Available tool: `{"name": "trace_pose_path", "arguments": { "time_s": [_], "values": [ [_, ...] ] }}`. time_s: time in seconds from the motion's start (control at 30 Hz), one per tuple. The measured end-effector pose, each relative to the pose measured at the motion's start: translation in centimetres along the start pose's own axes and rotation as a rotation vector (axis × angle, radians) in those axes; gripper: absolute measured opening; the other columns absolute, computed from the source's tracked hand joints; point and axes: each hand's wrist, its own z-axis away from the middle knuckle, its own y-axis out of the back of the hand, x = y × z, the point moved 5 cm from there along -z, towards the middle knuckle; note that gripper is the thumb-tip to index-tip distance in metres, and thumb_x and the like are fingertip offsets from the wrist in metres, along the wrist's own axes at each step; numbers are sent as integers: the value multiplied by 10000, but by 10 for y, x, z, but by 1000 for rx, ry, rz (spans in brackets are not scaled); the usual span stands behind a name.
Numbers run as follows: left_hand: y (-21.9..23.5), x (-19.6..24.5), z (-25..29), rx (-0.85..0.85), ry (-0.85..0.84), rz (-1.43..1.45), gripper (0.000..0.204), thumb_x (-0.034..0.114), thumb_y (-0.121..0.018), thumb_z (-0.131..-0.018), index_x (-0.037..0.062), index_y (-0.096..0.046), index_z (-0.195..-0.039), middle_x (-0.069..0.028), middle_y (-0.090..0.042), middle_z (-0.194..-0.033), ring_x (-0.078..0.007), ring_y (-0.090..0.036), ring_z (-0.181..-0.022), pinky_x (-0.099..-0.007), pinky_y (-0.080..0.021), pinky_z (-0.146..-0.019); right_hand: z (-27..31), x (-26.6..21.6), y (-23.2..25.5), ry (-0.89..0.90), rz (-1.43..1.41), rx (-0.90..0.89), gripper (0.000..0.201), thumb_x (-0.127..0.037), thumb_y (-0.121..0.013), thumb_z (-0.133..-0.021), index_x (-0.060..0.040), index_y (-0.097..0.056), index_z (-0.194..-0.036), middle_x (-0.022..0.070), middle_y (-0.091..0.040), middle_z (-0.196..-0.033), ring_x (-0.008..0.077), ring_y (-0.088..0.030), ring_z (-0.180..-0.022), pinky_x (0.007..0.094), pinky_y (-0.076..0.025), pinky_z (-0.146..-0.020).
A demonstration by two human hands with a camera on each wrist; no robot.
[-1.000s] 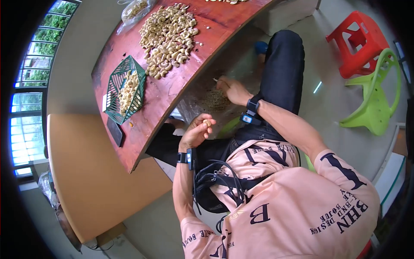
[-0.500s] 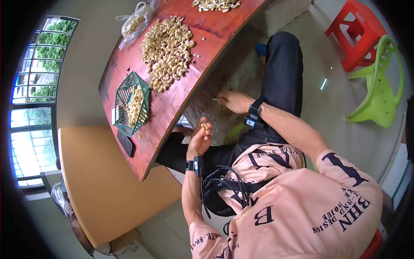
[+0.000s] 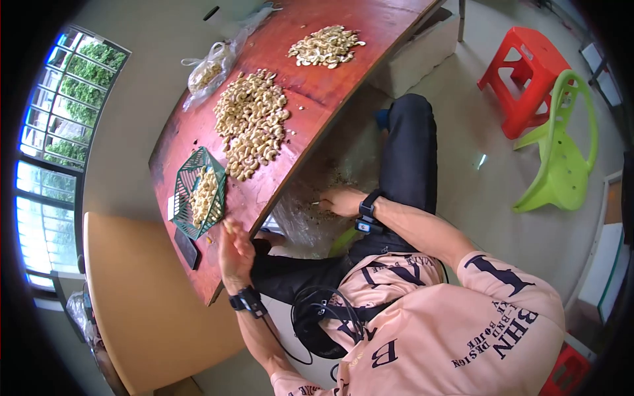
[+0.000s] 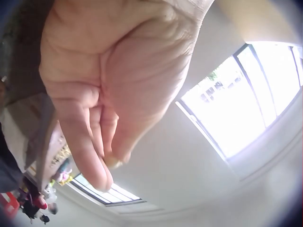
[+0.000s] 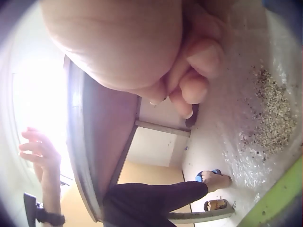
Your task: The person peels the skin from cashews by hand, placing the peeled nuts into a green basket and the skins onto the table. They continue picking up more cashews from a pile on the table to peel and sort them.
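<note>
My left hand [image 3: 236, 257] is raised at the table's near edge, beside the green plastic basket [image 3: 181, 228] of peeled cashews [image 3: 205, 198]. Thumb and fingers pinch a cashew [image 3: 228, 225] at their tips; in the left wrist view the left hand [image 4: 113, 85] hides most of it. Low beside the table, my right hand [image 3: 343, 200] has its fingers curled. A small thin thing pokes out at those fingertips, largely covered by the right hand [image 5: 189, 71] in the right wrist view; I cannot tell its kind.
Beyond the basket lie a large cashew heap [image 3: 251, 125] and a smaller pile [image 3: 325, 46] on the red table [image 3: 304, 158]. A plastic bag [image 3: 210, 69] and a dark phone [image 3: 187, 249] are there too. Skin scraps [image 5: 272, 118] lie on a plastic sheet [image 5: 227, 127]. Red [image 3: 528, 72] and green stools [image 3: 558, 155] stand right.
My left hand has moved left from over the lap to the table's edge by the basket, still pinching the cashew. The right hand stays low beside the table. The head view has shifted.
</note>
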Motion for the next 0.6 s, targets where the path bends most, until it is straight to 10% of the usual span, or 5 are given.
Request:
{"name": "trace_pose_path", "arguments": {
  "time_s": [0.07, 0.27, 0.4, 0.6],
  "values": [
    [-13, 37, -12, -145, 20, -89, 288, 282, -421, -1019, 38, -560, -1085, -8, -539, -877, -75, -496, -683, -193, -539, -587, 0, -5, 4, 10, -9, 11, 342, -312, -442, -937, -19, -606, -1005, 235, -628, -988, 411, -585, -962, 478, -438, -840],
    [-12, 115, -64, 214, 44, -177, 187, 199, -553, -965, 32, -597, -1038, -85, -671, -913, -139, -656, -762, -201, -571, -639, -5, 3, -12, 69, 37, 37, 338, -305, -447, -933, -21, -623, -979, 230, -638, -967, 425, -597, -926, 494, -450, -829],
    [-18, 138, -90, 301, 40, -1049, 195, 207, -584, -951, 38, -587, -1048, -56, -657, -949, -101, -655, -747, -203, -562, -604, -7, 6, -17, 38, 24, -20, 343, -311, -444, -932, -30, -631, -994, 224, -642, -974, 417, -600, -933, 493, -449, -834],
    [-32, 143, -113, 324, 103, -1250, 195, 223, -593, -943, 58, -591, -1046, -51, -655, -919, -118, -656, -758, -211, -562, -612, 2, -7, -4, 26, 36, -59, 343, -307, -439, -927, -36, -632, -1013, 230, -640, -983, 416, -596, -954, 491, -446, -843]
  ]
}}
